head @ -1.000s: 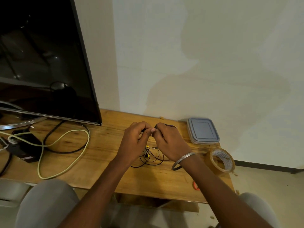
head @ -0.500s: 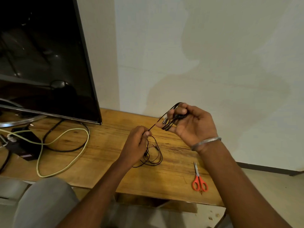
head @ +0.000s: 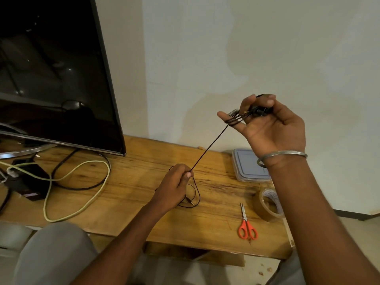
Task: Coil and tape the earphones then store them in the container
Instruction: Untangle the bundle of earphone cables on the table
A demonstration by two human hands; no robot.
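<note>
- The right hand [head: 273,124] is raised well above the table, palm toward the camera, fingers curled over the earbud end of the earphones [head: 209,149]; several turns of black cord wrap one outstretched digit
- A metal bangle [head: 283,155] sits on the right wrist
- The left hand [head: 172,188] is low over the table [head: 144,202], fingers curled, pinching the cord at thumb and fingertip
- The cord runs taut and straight between the two hands, slanting up to the right
- The slack lies in a loose loop on the wood under and beside the left hand, with the jack plug [head: 190,202] inside it
- Bare wood lies between that loop and the orange-handled scissors [head: 247,225], which lie closed near the front edge, blades pointing away
- The tape roll [head: 265,206] stands at the right edge, partly hidden by the right forearm
- The lidded clear container [head: 248,165] sits at the back right, near the wall, well apart from the earphones
- At the left, a television [head: 51,79] overhangs the tabletop; a yellow-green cable [head: 82,167] and a black cable loop across the wood beside a black box [head: 28,182]
</note>
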